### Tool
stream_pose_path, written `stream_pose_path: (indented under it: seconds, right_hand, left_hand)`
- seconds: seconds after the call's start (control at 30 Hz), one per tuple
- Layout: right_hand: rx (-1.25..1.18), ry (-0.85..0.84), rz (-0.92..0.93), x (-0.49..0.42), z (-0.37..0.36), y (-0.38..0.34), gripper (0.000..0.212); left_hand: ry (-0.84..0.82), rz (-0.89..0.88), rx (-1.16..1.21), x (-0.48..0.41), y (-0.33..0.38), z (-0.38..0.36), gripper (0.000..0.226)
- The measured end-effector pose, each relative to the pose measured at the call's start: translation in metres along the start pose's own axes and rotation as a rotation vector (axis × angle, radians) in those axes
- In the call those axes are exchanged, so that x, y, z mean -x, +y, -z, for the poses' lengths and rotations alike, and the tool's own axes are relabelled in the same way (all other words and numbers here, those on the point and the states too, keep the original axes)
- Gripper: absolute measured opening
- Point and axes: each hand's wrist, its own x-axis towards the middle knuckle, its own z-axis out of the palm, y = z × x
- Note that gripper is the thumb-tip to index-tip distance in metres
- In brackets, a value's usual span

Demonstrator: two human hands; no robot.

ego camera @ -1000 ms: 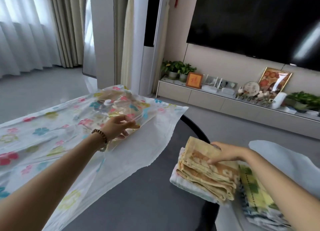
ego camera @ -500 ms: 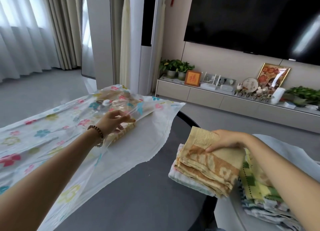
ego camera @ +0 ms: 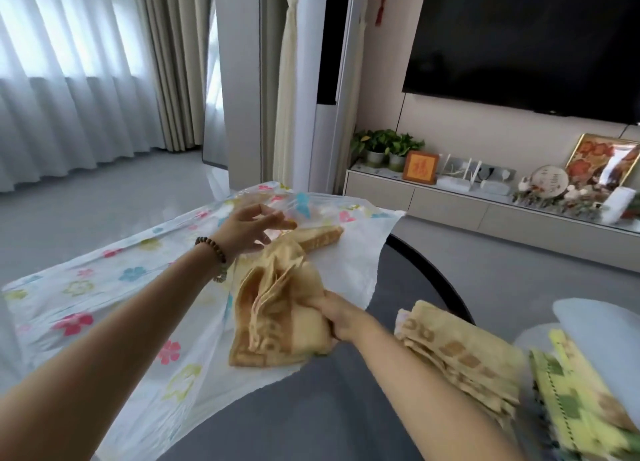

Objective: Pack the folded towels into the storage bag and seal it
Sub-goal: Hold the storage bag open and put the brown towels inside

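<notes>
The flower-printed storage bag [ego camera: 114, 287] lies flat across the left of the dark round table [ego camera: 311, 412]. My left hand [ego camera: 251, 230], with a bead bracelet on the wrist, lifts the bag's clear upper layer at its mouth. A tan towel [ego camera: 322, 237] lies just inside the mouth. My right hand [ego camera: 334, 318] grips a folded tan patterned towel [ego camera: 277, 318] and holds it over the bag's white lower flap, right by the opening. To the right, more folded tan towels [ego camera: 460, 353] are stacked next to a green-and-yellow towel pile [ego camera: 581, 412].
A white cloth or cushion [ego camera: 599, 325] lies behind the piles at the right. The table's curved far edge [ego camera: 433, 280] drops to grey floor. Beyond stand a low TV cabinet [ego camera: 485, 215] with plants and frames, and curtains at the left.
My right hand has picked the top tan towel off the stack and carried it left to the bag's mouth. My left hand has raised the bag's upper layer.
</notes>
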Motion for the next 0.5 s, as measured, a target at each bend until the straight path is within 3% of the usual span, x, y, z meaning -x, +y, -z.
stream_pose_path:
  seconds: [0.1,0.17,0.23,0.3,0.4,0.5]
  right_hand:
    - [0.043,0.147,0.021,-0.020,-0.032,0.013,0.074]
    - [0.354,0.176,0.156,-0.018,-0.034,0.013,0.089]
    - [0.736,0.149,0.405,-0.009,-0.021,0.019,0.080]
    - [1.026,0.050,0.526,-0.007,-0.004,0.029,0.065]
    - [1.310,-0.073,0.476,-0.013,0.012,0.050,0.078]
    - [1.335,0.026,0.434,-0.033,0.010,0.054,0.088]
  left_hand:
    - [-0.005,0.009,-0.027,0.001,-0.001,0.007,0.014]
    - [-0.020,0.023,-0.031,0.002,-0.004,0.013,0.014]
    - [-0.037,0.027,-0.021,0.003,-0.005,0.016,0.016]
    - [-0.048,0.028,-0.012,0.004,-0.007,0.017,0.016]
    - [-0.077,0.038,0.009,0.004,-0.008,0.016,0.017]
    - [-0.088,0.079,0.071,0.004,-0.007,0.017,0.015]
